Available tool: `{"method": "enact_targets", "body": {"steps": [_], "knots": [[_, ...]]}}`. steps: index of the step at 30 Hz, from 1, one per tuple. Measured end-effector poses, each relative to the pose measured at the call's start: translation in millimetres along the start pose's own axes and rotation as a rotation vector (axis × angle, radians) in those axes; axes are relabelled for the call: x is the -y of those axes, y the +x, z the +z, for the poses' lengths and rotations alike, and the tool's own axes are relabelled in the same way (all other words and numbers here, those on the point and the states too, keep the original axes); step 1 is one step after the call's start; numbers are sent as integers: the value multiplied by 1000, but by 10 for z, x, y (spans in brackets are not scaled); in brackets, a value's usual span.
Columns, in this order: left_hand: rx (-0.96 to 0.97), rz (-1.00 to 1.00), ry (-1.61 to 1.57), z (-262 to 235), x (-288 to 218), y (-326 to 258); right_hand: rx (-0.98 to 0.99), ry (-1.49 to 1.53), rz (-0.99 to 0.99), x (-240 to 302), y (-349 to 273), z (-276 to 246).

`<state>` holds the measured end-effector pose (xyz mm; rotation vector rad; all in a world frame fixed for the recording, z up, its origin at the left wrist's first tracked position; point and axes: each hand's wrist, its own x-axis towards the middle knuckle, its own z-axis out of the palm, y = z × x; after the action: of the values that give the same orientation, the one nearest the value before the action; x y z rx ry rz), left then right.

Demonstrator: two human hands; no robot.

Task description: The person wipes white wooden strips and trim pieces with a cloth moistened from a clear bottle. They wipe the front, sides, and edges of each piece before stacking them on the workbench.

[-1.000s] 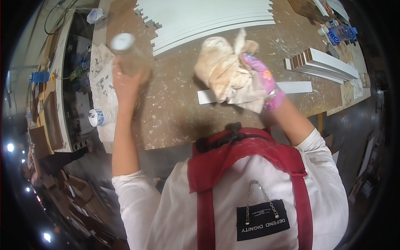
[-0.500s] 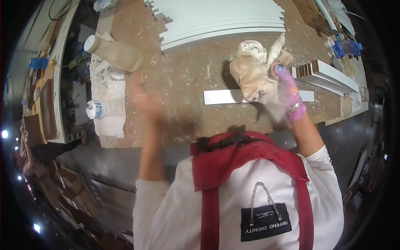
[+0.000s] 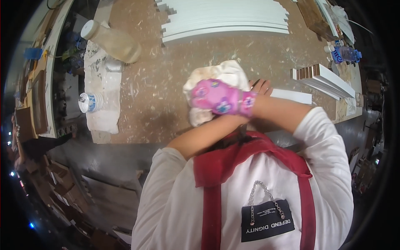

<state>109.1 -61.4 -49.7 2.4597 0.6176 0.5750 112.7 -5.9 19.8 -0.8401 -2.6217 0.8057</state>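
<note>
My arms cross over the workbench, the right forearm above the left. My right hand [image 3: 218, 98], in a pink flowered glove, is closed on a bunched off-white cloth [image 3: 233, 73] that bulges out around it. The cloth rests over the left part of a white strip [image 3: 291, 96] and hides it. My bare left hand [image 3: 261, 86] reaches under the right wrist and holds the strip just right of the cloth. Its fingers show past the strip's far edge; the thumb and palm are hidden.
A stack of long white strips [image 3: 225, 21] lies at the far side of the workbench [image 3: 154, 87]. More white strips [image 3: 329, 81] stand at right, near a blue-labelled bottle [image 3: 346, 54]. At left are a cloudy plastic bottle [image 3: 112, 41] and a small white tub [image 3: 89, 103].
My right hand has swung left with the cloth, down onto the strip. My left hand has crossed from the left side under the right arm to the strip.
</note>
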Motion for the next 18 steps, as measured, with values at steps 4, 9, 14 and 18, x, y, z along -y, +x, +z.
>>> {"method": "enact_targets", "body": {"steps": [4, 9, 14, 18], "knots": [[204, -12, 104, -323, -85, 50, -63, -37, 175, -231, -178, -23], [48, -24, 10, -113, 58, -112, 42, 393, 324, -181, -501, -364], [-32, 77, 209, 136, 9, 51, -91, 1383, 216, -141, -101, 69], [4, -13, -375, -224, -3, 3, -106, 290, -51, -33, 297, -506]]}}
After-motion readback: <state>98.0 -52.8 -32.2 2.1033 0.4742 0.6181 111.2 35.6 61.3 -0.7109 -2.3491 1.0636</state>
